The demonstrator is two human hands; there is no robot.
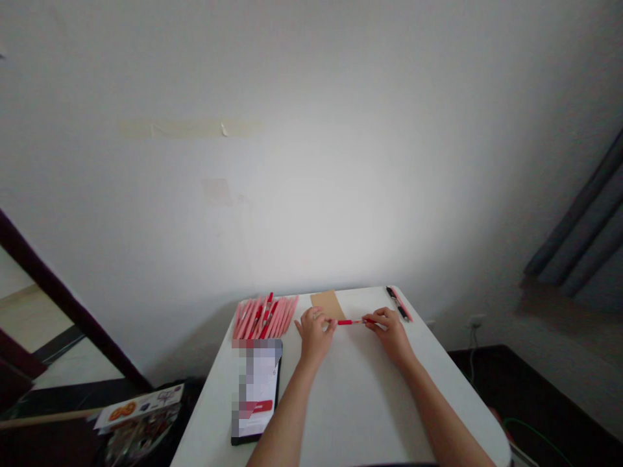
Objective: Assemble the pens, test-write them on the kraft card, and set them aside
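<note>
A slim red pen (345,322) with a pale middle section lies level between my two hands, just above or on the white table. The fingertips of my left hand (315,329) pinch its left end, with the other fingers partly spread. My right hand (387,329) pinches its right end between thumb and fingers. Whether the pen is in one piece or two is too small to tell. Behind my left hand lies a tan cardboard piece (328,303), partly covered by the fingers.
Left of my hands, several pink and red pens (265,318) lie in a pile. Nearer me is a phone (257,389) with a lit screen. A black pen and a pink one (399,303) lie at the right edge of the white table (360,402). A wall (341,194) rises behind.
</note>
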